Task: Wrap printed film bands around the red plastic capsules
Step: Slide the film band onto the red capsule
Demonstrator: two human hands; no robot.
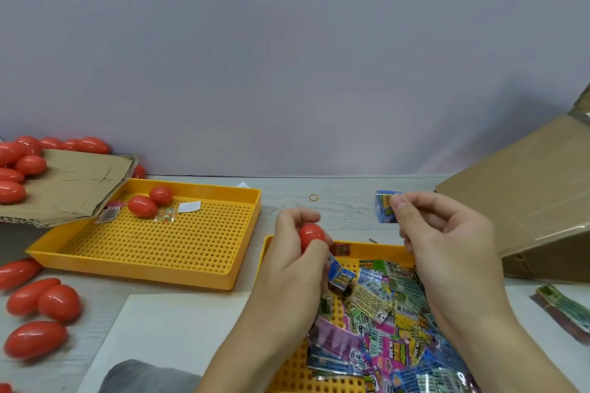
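Left hand point(292, 260) curled round a red egg-shaped plastic capsule point(311, 237), gripping it above the far left corner of the near yellow perforated plastic tray point(376, 247); a second small blue printed band point(341, 274) hangs at that hand's fingers, hold unclear. Right hand point(447, 242) raised to the right of it, thumb and forefinger pinching a blue printed film band point(387, 207) by its right edge, band held upright over the pale wood-grain worktop point(344, 201), apart from the capsule. Near tray holds a loose heap of multicoloured printed film bands point(392, 322). Second yellow perforated tray point(166, 239) lies to the left and farther off, with two red capsules point(150, 201) at its far edge beside small packets and a white slip. Torn brown cardboard sheet point(73, 188) overlaps that tray's far left corner and carries more red capsules point(19, 166). Loose red capsules point(41, 313) lie on the worktop at near left. Yellow rubber band point(314, 197) on the worktop beyond the hands. Brown cardboard box point(526, 207) at far right; a bundled stack of printed bands point(565, 309) lies near it.
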